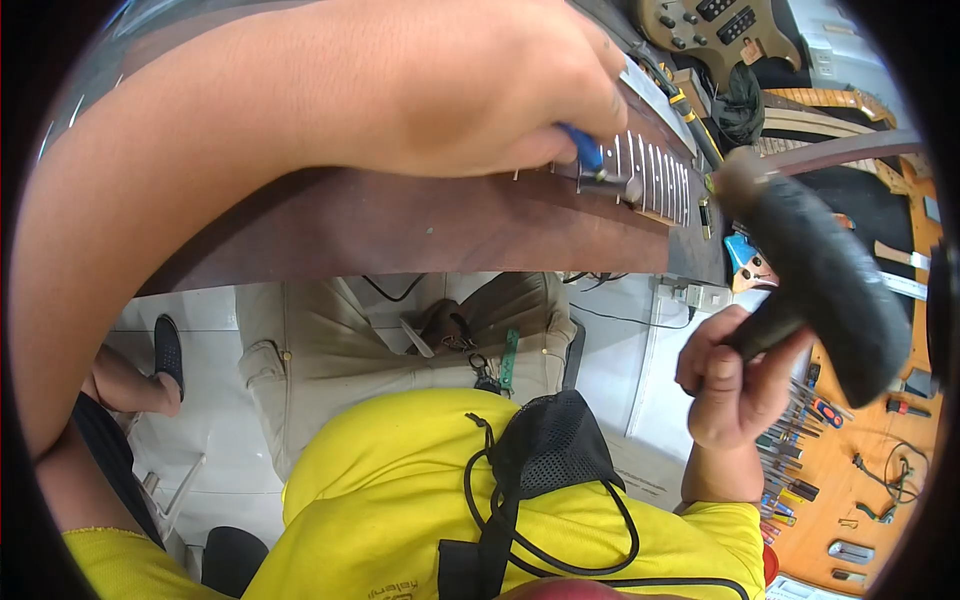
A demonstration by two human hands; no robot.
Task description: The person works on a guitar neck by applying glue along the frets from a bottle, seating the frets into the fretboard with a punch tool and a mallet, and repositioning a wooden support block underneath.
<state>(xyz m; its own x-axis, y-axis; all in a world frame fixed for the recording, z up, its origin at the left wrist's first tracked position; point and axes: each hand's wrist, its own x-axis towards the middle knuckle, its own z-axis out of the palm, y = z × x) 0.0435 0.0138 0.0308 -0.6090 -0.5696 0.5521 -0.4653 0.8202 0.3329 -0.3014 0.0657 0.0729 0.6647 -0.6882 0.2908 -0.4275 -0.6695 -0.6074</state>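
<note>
The person's left hand point(570, 90) reaches across the counter point(430, 225), its fingers closed around a blue-handled tool point(586, 150). The tool's handle shows just below the fingertips, and its dull, blurred metal end lies over the fretboard point(672, 190); whether the two touch cannot be told. The fretboard, dark with pale frets and small dots, lies on the counter directly under and beside this hand, which hides part of its length. Its uncovered end runs toward the right of the view, near the counter's edge.

The right hand point(742, 385) grips the short black handle of a mallet point(835, 270), thumb and fingers wrapped about it. The mallet is raised and tilted, its bulky dark head in the air above the hand and apart from the fretboard in the view.

Just beyond the fretboard lies a yellow-and-black tool point(695, 128). Farther off rests a guitar body point(720, 40), and on the right many hand tools point(790, 455) line an orange-brown wooden surface point(860, 470).
</note>
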